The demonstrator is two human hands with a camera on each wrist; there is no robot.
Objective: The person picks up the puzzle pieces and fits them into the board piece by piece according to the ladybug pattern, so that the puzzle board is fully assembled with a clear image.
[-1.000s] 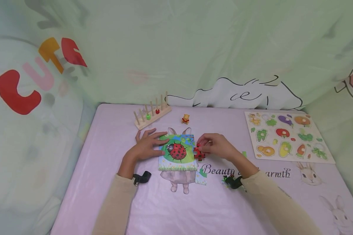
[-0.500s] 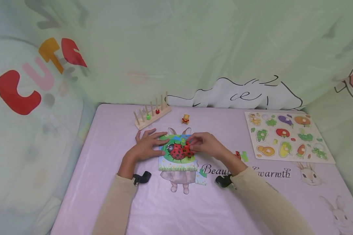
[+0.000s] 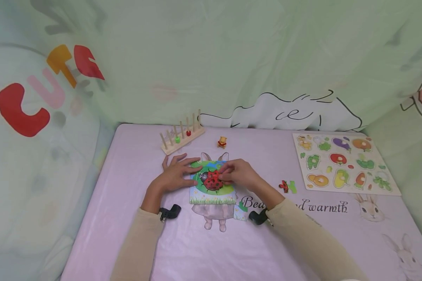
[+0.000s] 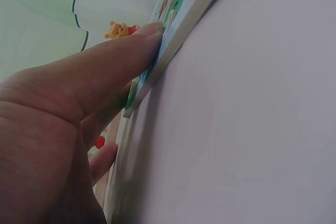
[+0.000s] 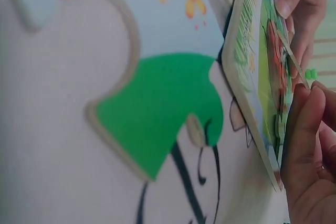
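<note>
A ladybug picture puzzle board point(image 3: 211, 201) lies in front of the person in the head view. At its left edge rests the left hand point(image 3: 174, 175), fingers spread; its thumb point(image 4: 131, 45) presses on the board's edge in the left wrist view. The right hand point(image 3: 240, 171) reaches over the board from the right, pinching a red, black-spotted puzzle piece point(image 3: 216, 176) between thumb and fingertips. In the right wrist view that puzzle piece point(image 5: 294, 59) shows edge-on, tilted above the picture.
A green and pale-blue puzzle piece point(image 3: 240, 214) lies right of the board, with a red-and-green piece point(image 3: 284, 186) farther right. Behind stand a pegged wooden rack point(image 3: 183, 143) and a small bear figure point(image 3: 222, 143). A vegetable puzzle board point(image 3: 323, 164) lies at the right.
The right hand has moved left with the red puzzle piece, from beside the board to over the ladybug. The red-and-green piece behind its forearm has come into view. The left hand stays put.
</note>
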